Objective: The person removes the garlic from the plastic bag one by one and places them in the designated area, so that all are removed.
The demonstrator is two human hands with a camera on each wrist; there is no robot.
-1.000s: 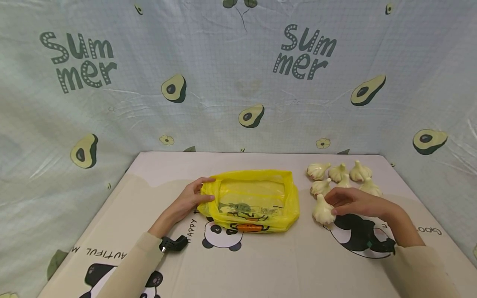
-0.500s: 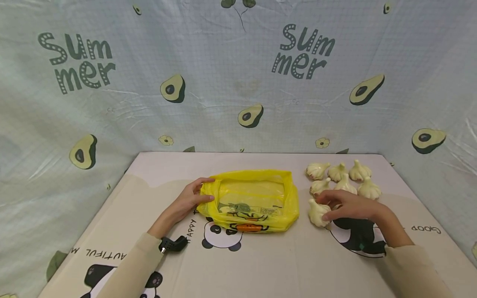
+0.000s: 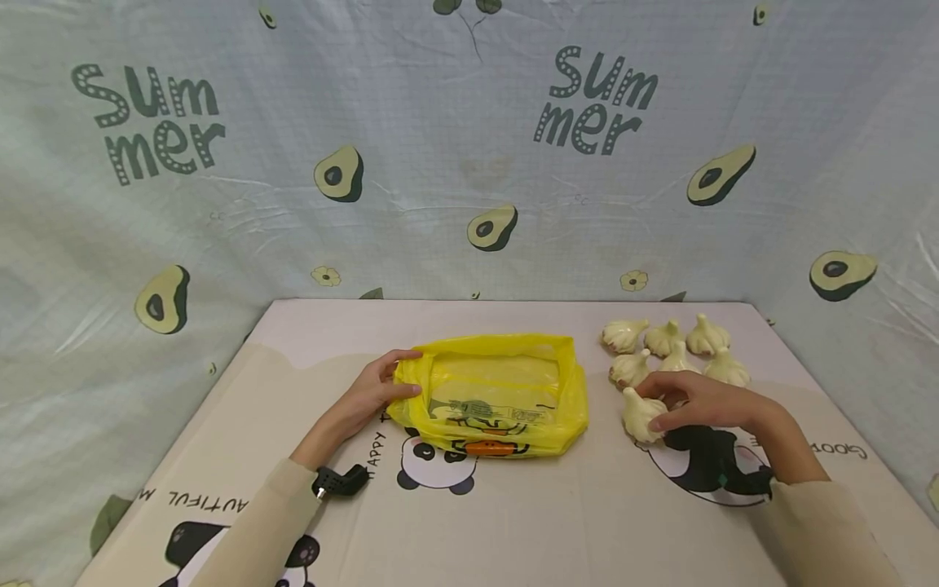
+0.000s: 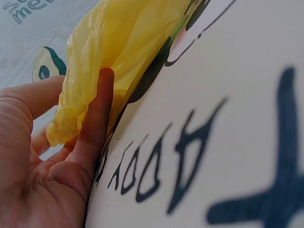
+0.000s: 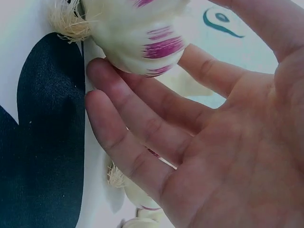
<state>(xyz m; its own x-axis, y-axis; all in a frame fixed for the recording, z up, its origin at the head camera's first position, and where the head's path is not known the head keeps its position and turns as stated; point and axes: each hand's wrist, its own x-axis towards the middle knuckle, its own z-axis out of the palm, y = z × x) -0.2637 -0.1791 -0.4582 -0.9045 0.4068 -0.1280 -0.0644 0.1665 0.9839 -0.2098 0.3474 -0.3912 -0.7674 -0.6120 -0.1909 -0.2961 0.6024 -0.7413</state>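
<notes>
A yellow plastic bag (image 3: pixel 493 395) lies on the table with its mouth spread. My left hand (image 3: pixel 374 386) grips its left edge between thumb and fingers; in the left wrist view the gathered film (image 4: pixel 88 71) passes between them. On the right, my right hand (image 3: pixel 707 402) pinches a garlic bulb (image 3: pixel 641 417), its neck pointing up, at the front of a group of bulbs. In the right wrist view this garlic bulb (image 5: pixel 142 38) shows purple streaks and dry roots, with fingertips (image 5: pixel 100 71) at its side.
Behind the right hand several more garlic bulbs (image 3: pixel 666 337) stand in rows. A panda-print cloth (image 3: pixel 528 522) covers the table. An avocado-print curtain (image 3: pixel 411 236) rises along the back and sides. A black band (image 3: pixel 341 481) circles the left wrist.
My right hand and the garlic bulb shifted slightly left, then back to the right. My left hand and the yellow bag have stayed in place.
</notes>
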